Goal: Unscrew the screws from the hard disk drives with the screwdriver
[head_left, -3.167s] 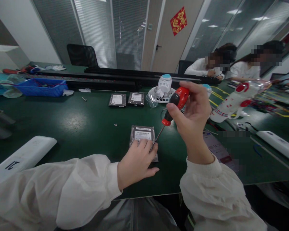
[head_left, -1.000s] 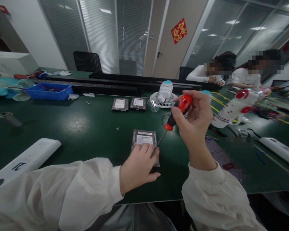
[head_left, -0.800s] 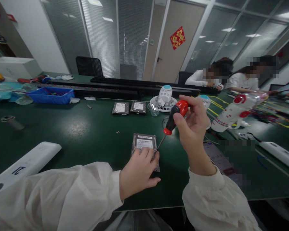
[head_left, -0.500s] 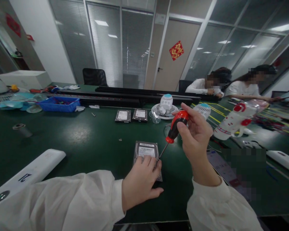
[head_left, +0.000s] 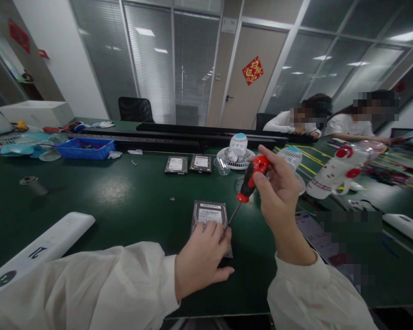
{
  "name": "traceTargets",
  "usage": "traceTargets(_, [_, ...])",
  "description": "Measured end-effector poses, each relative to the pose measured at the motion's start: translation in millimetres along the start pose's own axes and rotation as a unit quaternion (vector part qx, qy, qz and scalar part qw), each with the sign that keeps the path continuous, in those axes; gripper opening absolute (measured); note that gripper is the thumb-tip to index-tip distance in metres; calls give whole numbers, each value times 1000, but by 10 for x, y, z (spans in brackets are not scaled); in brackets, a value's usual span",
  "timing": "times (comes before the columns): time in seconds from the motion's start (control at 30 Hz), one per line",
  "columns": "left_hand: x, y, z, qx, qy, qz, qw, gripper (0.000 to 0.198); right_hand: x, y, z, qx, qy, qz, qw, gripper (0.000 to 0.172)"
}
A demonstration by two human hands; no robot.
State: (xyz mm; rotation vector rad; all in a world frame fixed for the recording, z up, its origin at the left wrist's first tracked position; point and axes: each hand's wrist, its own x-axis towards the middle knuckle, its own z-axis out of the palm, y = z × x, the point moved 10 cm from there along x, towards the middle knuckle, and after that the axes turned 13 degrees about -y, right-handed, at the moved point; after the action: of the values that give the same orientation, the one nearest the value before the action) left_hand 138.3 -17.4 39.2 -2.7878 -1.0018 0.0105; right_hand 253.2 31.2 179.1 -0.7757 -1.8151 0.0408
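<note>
A hard drive (head_left: 211,211) with a white label lies on the green table in front of me. My left hand (head_left: 204,256) rests on its near part, fingers stretched over the top and the thumb spread away. In my right hand (head_left: 280,188), closed around the handle, is a red and black screwdriver (head_left: 247,183). Its shaft slants down to the left, and the tip meets the drive's right edge beside my left index finger. What the tip touches is too small to make out. Several tiny screws (head_left: 172,199) lie just beyond the drive's left corner.
Two other hard drives (head_left: 176,165) lie farther back. Behind stand a small white fan (head_left: 238,145) and a blue tray (head_left: 86,150). White power-bank-like devices (head_left: 51,243) flank me, and a phone (head_left: 313,233) lies by my right forearm. Two people (head_left: 289,121) sit at the far right.
The screwdriver handle has turned slightly within my right hand's fingers. My left hand and the hard drive stay in place.
</note>
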Motion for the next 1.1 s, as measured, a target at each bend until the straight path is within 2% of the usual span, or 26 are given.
traceTargets(0.13, [1, 2, 6, -2, -7, 2, 1000, 79, 14, -19, 18, 46, -10, -11, 999, 40])
traceTargets(0.33, [3, -7, 27, -6, -13, 1, 1000, 79, 42, -124, -65, -56, 33, -35, 997, 33])
traceTargets(0.53, [-6, -4, 0, 3, -9, 2, 1000, 79, 27, -11, -8, -4, -1, -20, 1000, 37])
traceTargets(0.7, [-10, -3, -7, 7, -8, 3, 1000, 78, 32, -118, -81, -71, 46, -41, 996, 35])
traceTargets(0.8, [-4, -5, 4, 4, -11, 3, 1000, 78, 21, -118, -85, -82, 43, -32, 995, 33])
traceTargets(0.93, [-4, -6, 4, 2, -9, 4, 1000, 78, 11, -73, -28, -53, 9, -22, 998, 38])
traceTargets(1.1, [-12, -1, -6, 1, -8, 5, 1000, 78, 7, -143, -63, -108, 44, -51, 992, 38])
